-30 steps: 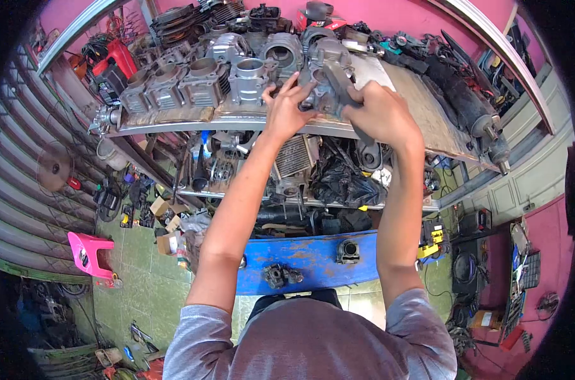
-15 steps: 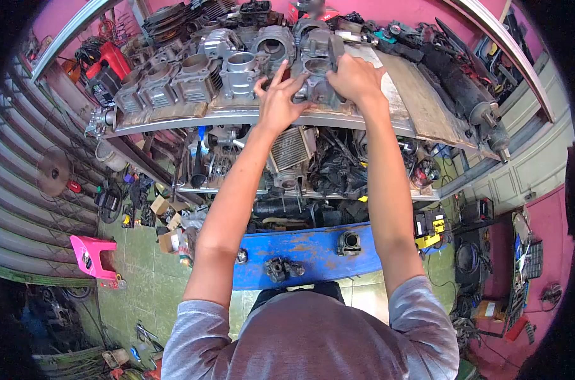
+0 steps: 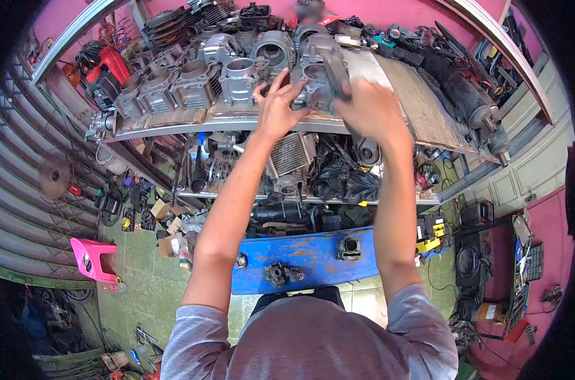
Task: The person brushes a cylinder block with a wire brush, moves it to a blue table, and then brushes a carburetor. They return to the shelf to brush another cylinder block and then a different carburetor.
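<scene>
A grey engine cylinder block (image 3: 314, 88) stands at the front edge of the upper shelf, between my two hands. My left hand (image 3: 276, 111) is at its left side with fingers spread, the thumb reaching toward its lower front. My right hand (image 3: 371, 111), blurred by motion, is closed on a dark, flat, elongated piece (image 3: 336, 73) that slants up and left across the block's right side. Its exact kind I cannot tell. Left of my left hand stands a cleaner silver cylinder block (image 3: 240, 85), and behind is a round-mouthed engine casing (image 3: 273, 50).
More cylinder blocks (image 3: 195, 88) line the shelf at left. Exhaust mufflers (image 3: 471, 101) lie at right beside a wooden board (image 3: 417, 95). Below, a radiator-like finned part (image 3: 290, 154) sits on the lower shelf. A blue bench (image 3: 313, 253) holds several small parts; a pink stool (image 3: 94, 258) stands left.
My right hand has moved right and toward me, and the dark piece in it has come down across the block. My left hand has stayed nearly in place.
</scene>
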